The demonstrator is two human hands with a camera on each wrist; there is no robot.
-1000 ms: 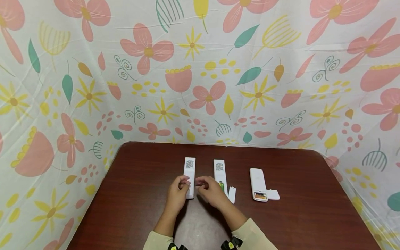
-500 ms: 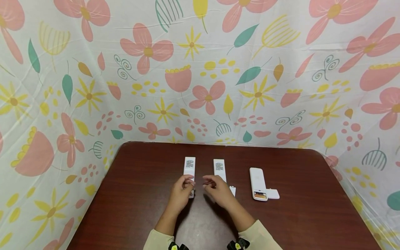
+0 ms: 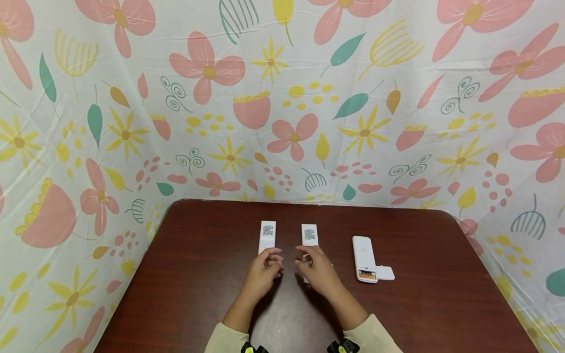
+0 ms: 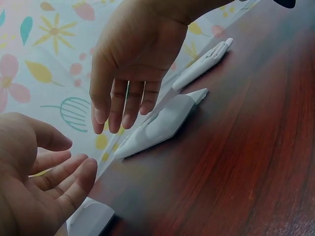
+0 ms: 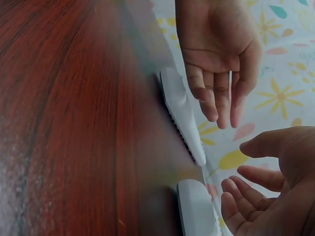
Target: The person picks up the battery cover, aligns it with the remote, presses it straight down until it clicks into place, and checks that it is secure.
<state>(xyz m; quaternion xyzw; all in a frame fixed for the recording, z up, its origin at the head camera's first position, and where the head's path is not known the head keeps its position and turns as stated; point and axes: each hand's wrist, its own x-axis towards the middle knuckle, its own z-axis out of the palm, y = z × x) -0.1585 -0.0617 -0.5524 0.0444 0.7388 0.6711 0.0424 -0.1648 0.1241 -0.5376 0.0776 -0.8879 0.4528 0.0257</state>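
Observation:
Three white remote controls lie face down on the dark wooden table. Over the lower end of the left remote control (image 3: 267, 238) hovers my left hand (image 3: 262, 274), its fingers loosely bent and holding nothing. My right hand (image 3: 321, 273) is above the lower part of the middle remote control (image 3: 310, 235), also with relaxed fingers and nothing in them. Both wrist views show a gap between the hands and the remotes. The right remote control (image 3: 364, 252) has its battery compartment (image 3: 367, 275) uncovered, with batteries inside. Its white battery cover (image 3: 385, 273) lies beside it. The middle remote's lower end is mostly hidden.
The brown table (image 3: 198, 274) extends around the remotes on all sides. A floral-print curtain (image 3: 282, 98) hangs behind the table's far edge and at both sides.
Both hands have shifted to the right, the right hand from between the remotes to over the middle one, covering its batteries and loose cover. The remotes have stayed in place.

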